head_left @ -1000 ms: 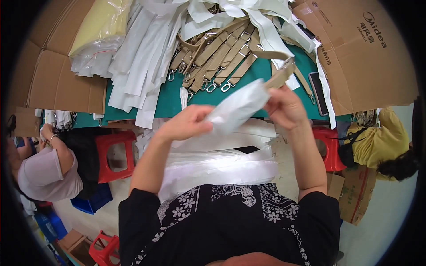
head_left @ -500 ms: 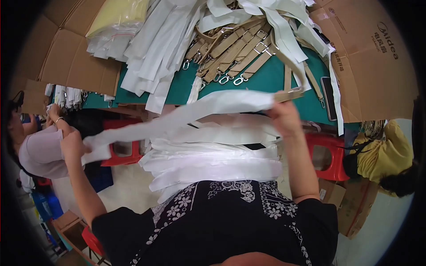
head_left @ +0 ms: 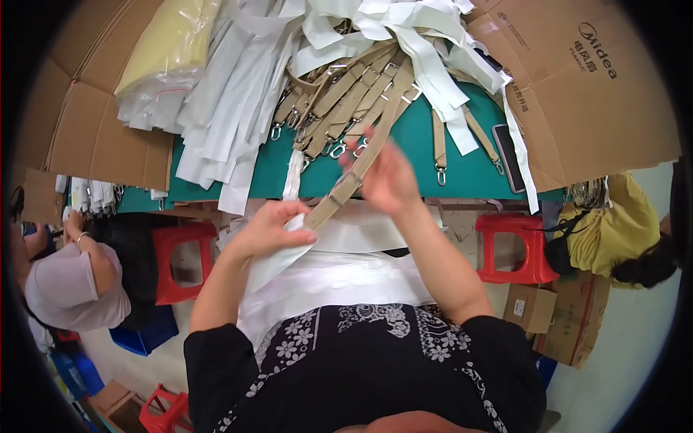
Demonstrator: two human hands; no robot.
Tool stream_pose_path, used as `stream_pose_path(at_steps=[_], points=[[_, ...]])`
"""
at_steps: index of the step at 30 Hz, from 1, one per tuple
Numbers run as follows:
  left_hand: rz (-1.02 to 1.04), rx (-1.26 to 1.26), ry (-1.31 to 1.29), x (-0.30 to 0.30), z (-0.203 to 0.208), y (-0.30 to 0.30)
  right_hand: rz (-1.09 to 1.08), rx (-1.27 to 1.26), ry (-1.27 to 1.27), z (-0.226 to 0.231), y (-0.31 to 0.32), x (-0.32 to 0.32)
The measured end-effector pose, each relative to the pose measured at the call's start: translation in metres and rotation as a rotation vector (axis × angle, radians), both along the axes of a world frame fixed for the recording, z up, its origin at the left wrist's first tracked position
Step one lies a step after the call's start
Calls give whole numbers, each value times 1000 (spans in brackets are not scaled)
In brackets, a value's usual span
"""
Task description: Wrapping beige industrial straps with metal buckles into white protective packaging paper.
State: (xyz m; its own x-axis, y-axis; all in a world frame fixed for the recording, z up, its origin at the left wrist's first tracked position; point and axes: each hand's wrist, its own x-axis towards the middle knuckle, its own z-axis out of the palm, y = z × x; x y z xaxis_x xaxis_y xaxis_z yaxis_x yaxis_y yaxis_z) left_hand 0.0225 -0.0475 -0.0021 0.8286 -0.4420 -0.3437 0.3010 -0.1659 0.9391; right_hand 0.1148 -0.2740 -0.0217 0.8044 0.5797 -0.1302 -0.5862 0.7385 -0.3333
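Note:
A tan strap with metal buckles slants from the pile on the table down to my left hand. That hand is closed on the strap's lower end, together with a white strip hanging below the fingers. My right hand is beside the strap, slightly blurred, its fingers apart and reaching behind it. More tan straps with metal clips lie heaped just beyond my hands. White strips also lie across my lap.
A green table spans the front, with long white strips and a phone on it. Cardboard flanks both sides. Red stools stand below. One person sits at left, another at right.
My hands have come closer together, the left moving right and the right moving left. The white strip stretched between them now hangs from my left hand, which has taken hold of the strap.

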Motion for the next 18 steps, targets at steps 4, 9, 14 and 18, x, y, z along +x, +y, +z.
stream_pose_path(at_steps=[4,9,14,18], points=[[142,105,-15,-26,-2,30,-211,329,121,7,-15,80],[338,78,-36,-23,-37,64,-235,207,-95,64,-2,72],[385,-98,96,-36,-41,68,-106,294,-147,119,23,40],[453,-193,117,-56,-82,96,-53,297,-164,136,39,13]])
